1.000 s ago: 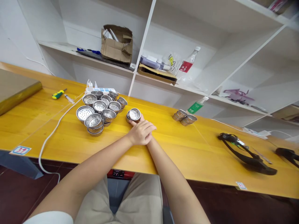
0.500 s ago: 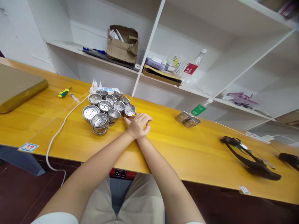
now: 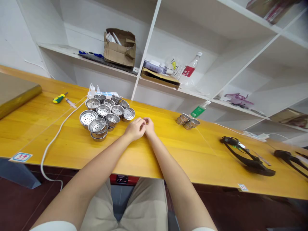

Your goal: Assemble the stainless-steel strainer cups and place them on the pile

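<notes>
Cups of shiny perforated steel (image 3: 103, 110), round and shallow, stand in a tight cluster toward the person's left, mouths up and some of them stacked, probably because their flat bases keep them steady in little space. Two smaller stacks of like cups (image 3: 192, 124) stand side by side further right, near a clear bottle with a green label (image 3: 198, 111). Bare and curled, the left hand (image 3: 134, 129) and right hand (image 3: 149, 127) meet fingertip to fingertip just beside the cluster's right edge; whether they pinch anything cannot be told. The glossy yellow wooden counter (image 3: 168, 154) beneath also carries a green-and-yellow screwdriver (image 3: 58, 98), a white power strip (image 3: 108, 94) behind the cups, and a black curved headset (image 3: 260, 168) at the right. Beyond, white board shelving (image 3: 145, 43) holds a torn brown cardboard box (image 3: 117, 54); dark red floor (image 3: 240, 215) shows below.
</notes>
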Demonstrator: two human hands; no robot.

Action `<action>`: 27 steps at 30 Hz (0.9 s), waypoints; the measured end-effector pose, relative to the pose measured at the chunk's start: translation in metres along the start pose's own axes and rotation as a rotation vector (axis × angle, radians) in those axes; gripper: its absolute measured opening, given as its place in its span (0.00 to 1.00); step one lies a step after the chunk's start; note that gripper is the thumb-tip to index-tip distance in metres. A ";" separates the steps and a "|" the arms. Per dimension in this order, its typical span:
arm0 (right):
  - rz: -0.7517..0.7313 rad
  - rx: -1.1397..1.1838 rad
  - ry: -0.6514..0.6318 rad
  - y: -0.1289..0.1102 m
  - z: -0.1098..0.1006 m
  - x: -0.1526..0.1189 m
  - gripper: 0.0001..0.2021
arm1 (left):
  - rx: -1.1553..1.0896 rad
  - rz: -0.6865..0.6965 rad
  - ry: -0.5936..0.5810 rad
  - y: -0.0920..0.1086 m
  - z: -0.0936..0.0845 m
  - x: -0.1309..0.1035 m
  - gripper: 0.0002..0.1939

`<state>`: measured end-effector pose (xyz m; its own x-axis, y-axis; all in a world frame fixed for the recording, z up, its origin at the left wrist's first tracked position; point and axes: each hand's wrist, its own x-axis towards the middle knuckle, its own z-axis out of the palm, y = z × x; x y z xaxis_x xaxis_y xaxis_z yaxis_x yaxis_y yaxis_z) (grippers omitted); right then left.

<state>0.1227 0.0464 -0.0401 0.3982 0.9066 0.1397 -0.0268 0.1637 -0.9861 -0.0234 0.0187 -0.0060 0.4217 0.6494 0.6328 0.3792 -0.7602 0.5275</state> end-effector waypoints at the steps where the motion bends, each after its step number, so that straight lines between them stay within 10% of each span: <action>1: -0.014 -0.026 0.061 -0.003 -0.015 0.007 0.13 | 0.021 -0.038 -0.012 -0.005 0.002 0.001 0.07; 12: 0.162 -0.205 0.642 -0.015 -0.177 0.041 0.12 | 0.166 -0.102 -0.023 -0.025 0.002 0.011 0.08; 27: 0.022 -0.292 0.513 0.003 -0.188 0.033 0.09 | 0.251 0.010 0.074 -0.020 -0.004 0.012 0.07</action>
<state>0.3079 0.0042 -0.0556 0.7950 0.5926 0.1295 0.1842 -0.0325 -0.9823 -0.0294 0.0412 -0.0067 0.3688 0.6316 0.6820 0.5714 -0.7327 0.3696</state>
